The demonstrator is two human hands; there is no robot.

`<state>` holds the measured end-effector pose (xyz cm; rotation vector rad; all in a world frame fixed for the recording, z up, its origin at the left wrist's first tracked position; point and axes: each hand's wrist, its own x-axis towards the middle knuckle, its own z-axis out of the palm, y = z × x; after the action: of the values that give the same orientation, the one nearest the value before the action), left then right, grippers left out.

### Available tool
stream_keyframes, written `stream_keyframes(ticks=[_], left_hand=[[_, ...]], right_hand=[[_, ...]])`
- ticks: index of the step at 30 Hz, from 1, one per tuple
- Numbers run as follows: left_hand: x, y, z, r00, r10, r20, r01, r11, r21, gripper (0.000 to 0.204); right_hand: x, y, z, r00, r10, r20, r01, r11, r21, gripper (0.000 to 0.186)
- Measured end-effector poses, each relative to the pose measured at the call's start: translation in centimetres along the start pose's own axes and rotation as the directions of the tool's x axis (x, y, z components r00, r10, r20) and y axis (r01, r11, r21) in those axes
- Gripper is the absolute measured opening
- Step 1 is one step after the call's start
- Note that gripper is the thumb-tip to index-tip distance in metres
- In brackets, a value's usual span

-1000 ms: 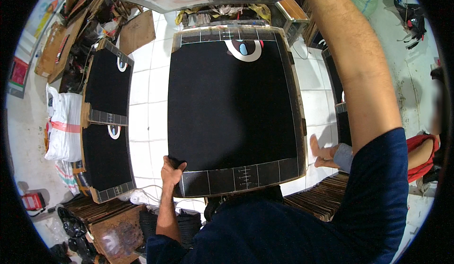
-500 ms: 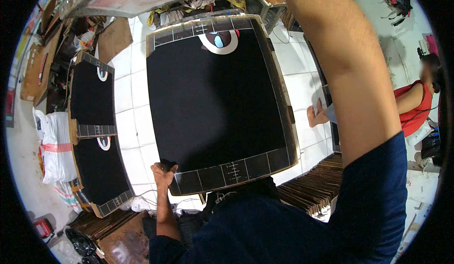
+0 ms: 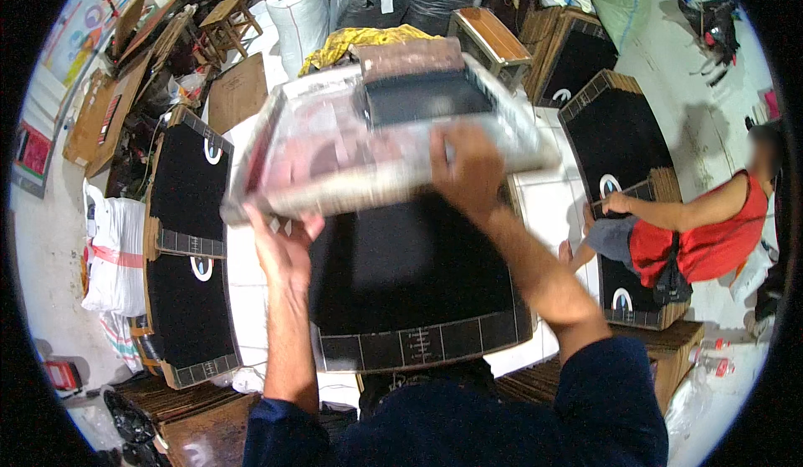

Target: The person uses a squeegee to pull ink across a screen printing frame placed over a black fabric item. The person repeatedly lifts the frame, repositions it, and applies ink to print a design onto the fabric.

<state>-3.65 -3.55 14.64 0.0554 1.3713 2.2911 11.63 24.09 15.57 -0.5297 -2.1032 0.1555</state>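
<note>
A screen printing frame (image 3: 314, 153) with a pale reddish mesh hangs tilted over the black fabric (image 3: 401, 275) on a board. At its near left corner, my left hand (image 3: 284, 245) is palm up with the fingers against the rim, thumb apart. My right hand (image 3: 473, 170), smeared by motion, is curled at the near edge, right of the middle. Inside the frame's far part lie a brown bar, likely a squeegee (image 3: 410, 59), and a dark patch of ink (image 3: 431, 99). The frame hides the far half of the fabric.
More boards with black fabric (image 3: 188, 308) and eye prints stand at left and right. A person in a red top (image 3: 703, 229) works at the right boards. A wooden stool (image 3: 493, 36), yellow cloth (image 3: 368, 45) and stuffed sacks (image 3: 297, 24) are beyond.
The frame, raised at the far side before, has come down and nearer over the board. My left hand left the board's near left corner for the frame; my right arm drew back.
</note>
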Motion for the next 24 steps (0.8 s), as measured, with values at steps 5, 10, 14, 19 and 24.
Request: stream_keyframes(ticks=[5, 10, 14, 19, 24], left_hand=[[1.0, -10.7, -7.1, 0.785, -0.452, -0.423, 0.522, 0.851, 0.061, 0.062], [0.4, -11.9, -10.4, 0.790, -0.504, -0.349, 0.586, 0.454, 0.671, 0.069], [-2.0, -15.2, -7.2, 0.870, 0.266, 0.414, -0.411, -0.068, 0.909, 0.053], [-1.9, -20.8, -6.2, 0.861, 0.104, 0.497, -0.455, -0.278, 0.846, 0.088], [-1.8, -22.0, -7.4, 0.856, 0.134, 0.499, -0.448, -0.287, 0.847, 0.085]], right_hand=[[-11.2, 2.1, 2.6, 0.841, 0.324, 0.433, -0.364, 0.931, 0.012, 0.061], [-4.3, 11.2, 13.4, 0.951, 0.079, 0.300, -0.068, 0.997, -0.047, 0.071], [4.6, 17.2, 22.3, 0.936, -0.054, 0.348, 0.104, 0.986, -0.127, 0.092], [9.8, 19.1, 25.8, 0.640, -0.017, 0.769, 0.234, 0.957, -0.173, 0.069], [9.1, 18.7, 24.2, 0.652, 0.007, 0.758, 0.126, 0.985, -0.117, 0.040]])
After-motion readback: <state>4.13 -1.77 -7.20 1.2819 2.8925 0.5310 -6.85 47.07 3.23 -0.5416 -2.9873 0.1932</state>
